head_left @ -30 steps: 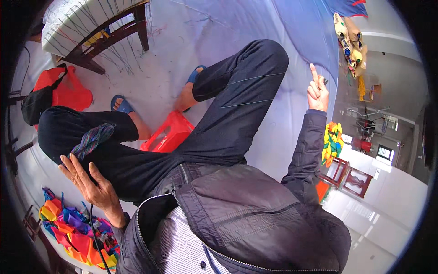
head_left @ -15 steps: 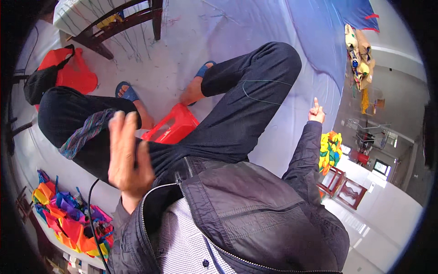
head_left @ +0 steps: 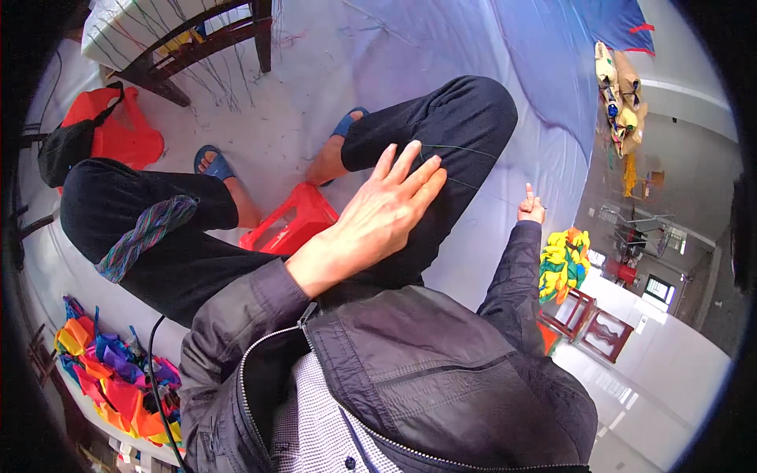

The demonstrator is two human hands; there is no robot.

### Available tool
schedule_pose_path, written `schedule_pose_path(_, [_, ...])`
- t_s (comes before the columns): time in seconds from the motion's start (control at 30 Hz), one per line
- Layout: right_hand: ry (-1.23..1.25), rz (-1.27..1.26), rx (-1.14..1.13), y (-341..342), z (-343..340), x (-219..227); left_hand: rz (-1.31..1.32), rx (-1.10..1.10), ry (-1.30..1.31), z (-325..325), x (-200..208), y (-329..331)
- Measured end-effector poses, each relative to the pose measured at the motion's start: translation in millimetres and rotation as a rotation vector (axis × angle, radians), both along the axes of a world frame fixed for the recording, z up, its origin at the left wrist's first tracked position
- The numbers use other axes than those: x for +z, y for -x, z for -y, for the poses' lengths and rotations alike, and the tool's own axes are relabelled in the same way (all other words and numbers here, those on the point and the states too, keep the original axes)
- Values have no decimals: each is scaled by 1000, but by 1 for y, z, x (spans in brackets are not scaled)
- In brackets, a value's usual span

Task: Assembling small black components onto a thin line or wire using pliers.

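My left hand (head_left: pixel 380 211) reaches across my lap over the right thigh, its fingers stretched out close to a thin green thread (head_left: pixel 461 148). The thread lies in a loop across my dark trousers; whether the fingertips touch it I cannot tell. My right hand (head_left: pixel 531 206) is out to the right above the floor sheet, one finger raised and the others curled in. A tiny dark tip shows beside those curled fingers, too small to name. On my left thigh lies a twisted skein of multicoloured threads (head_left: pixel 148 235).
A red plastic stool (head_left: pixel 290 217) stands between my legs. Another red stool (head_left: pixel 130 134), with a black bag (head_left: pixel 63 151) by it, is at left. Colourful fabric pieces (head_left: pixel 118 378) lie lower left. A yellow-green bundle (head_left: pixel 564 260) and wooden chairs (head_left: pixel 603 335) are at right.
My left hand has swung right, from beside the left thigh to over the right thigh. My right hand has shifted slightly left and down, its finger still raised.
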State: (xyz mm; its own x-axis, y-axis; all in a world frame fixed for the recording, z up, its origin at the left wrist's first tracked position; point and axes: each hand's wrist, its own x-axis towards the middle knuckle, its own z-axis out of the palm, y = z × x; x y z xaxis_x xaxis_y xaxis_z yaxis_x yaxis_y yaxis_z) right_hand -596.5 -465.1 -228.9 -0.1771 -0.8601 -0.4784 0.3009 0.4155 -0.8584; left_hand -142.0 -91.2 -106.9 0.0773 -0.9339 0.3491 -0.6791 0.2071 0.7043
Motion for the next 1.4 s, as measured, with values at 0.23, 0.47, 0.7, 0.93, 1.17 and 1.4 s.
schedule_pose_path(0.23, [-72,0,6,-7,-16,-11,75,119,18,24,-7,12])
schedule_pose_path(0.47, [-97,8,1,21,-19,-19,144,177,32,14,-22,5])
schedule_pose_path(0.7, [-119,-30,1,25,-31,-30,247,249,-133,-7,-33,-8])
schedule_pose_path(0.93, [-122,-33,87,37,-32,-27,107,304,-137,-21,-32,-14])
schedule_pose_path(1.17, [-315,-682,385,46,-43,-24,53,322,-311,-36,-42,-22])
schedule_pose_path(1.4, [170,-1180,267,106,3,57,-61,323,-302,-51,-39,-32])
